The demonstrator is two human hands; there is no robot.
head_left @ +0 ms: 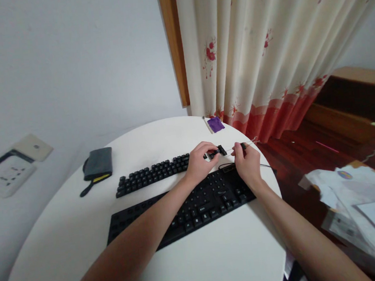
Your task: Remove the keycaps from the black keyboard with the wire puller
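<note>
Pinching narrowly, left hand (200, 160) holds perhaps a black keycap (214, 154), right hand (247, 163) a wire tool (243, 145).

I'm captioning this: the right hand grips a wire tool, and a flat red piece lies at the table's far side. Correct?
Not the colour: the head view shows that flat piece is purple, not red. The right hand does grip a wire tool.

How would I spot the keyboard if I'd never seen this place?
Find the white table beside the flowered curtain. The keyboard lies there, passing beneath the person's left forearm. Unlike the separate black keys lined up behind it, it is one wide, solid black board.
</note>
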